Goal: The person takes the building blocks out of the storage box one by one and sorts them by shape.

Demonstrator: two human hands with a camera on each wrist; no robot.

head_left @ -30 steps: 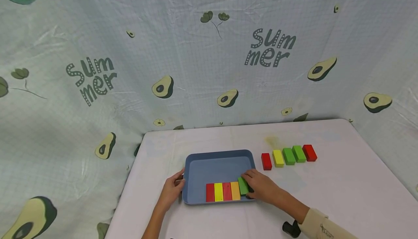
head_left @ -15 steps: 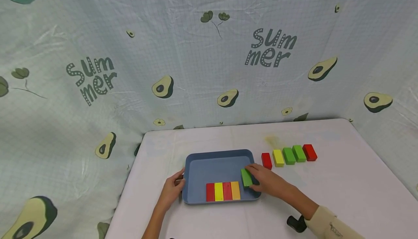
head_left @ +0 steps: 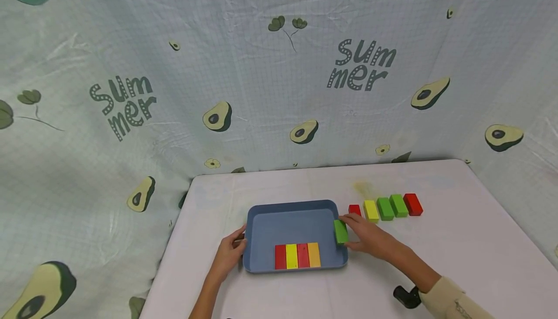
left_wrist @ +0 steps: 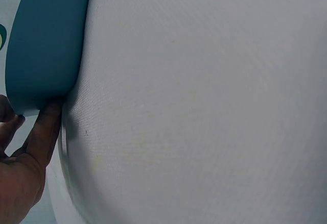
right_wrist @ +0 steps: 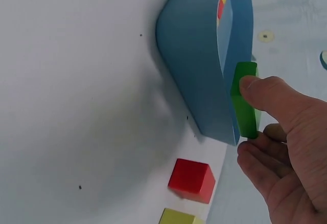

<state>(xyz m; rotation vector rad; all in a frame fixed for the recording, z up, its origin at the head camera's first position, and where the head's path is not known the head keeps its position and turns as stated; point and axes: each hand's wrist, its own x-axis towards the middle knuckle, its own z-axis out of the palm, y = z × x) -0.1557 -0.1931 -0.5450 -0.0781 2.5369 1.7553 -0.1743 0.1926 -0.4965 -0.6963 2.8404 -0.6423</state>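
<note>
A green block (head_left: 341, 232) is pinched between the thumb and fingers of my right hand (head_left: 370, 236), over the right rim of a blue-grey tray (head_left: 287, 222). In the right wrist view the thumb presses one face of the green block (right_wrist: 245, 101), close above the tray wall (right_wrist: 191, 55). My left hand (head_left: 228, 253) is at the tray's left side, its fingers touching the outer wall. The left wrist view shows those fingers (left_wrist: 46, 127) under the tray corner (left_wrist: 48, 45). Inside the tray, a red block (head_left: 281, 257), a yellow, another red and an orange block (head_left: 314, 254) stand side by side along the front wall.
On the white-covered table (head_left: 418, 256), right of the tray, a row holds a red block (head_left: 355, 209), a yellow block (head_left: 371, 211), two green blocks and another red block (head_left: 412, 204). A printed curtain (head_left: 261, 67) hangs behind.
My right hand has lifted the green block from beside the orange block and moved it back and right to the tray's right rim. The left hand has stayed in place.
</note>
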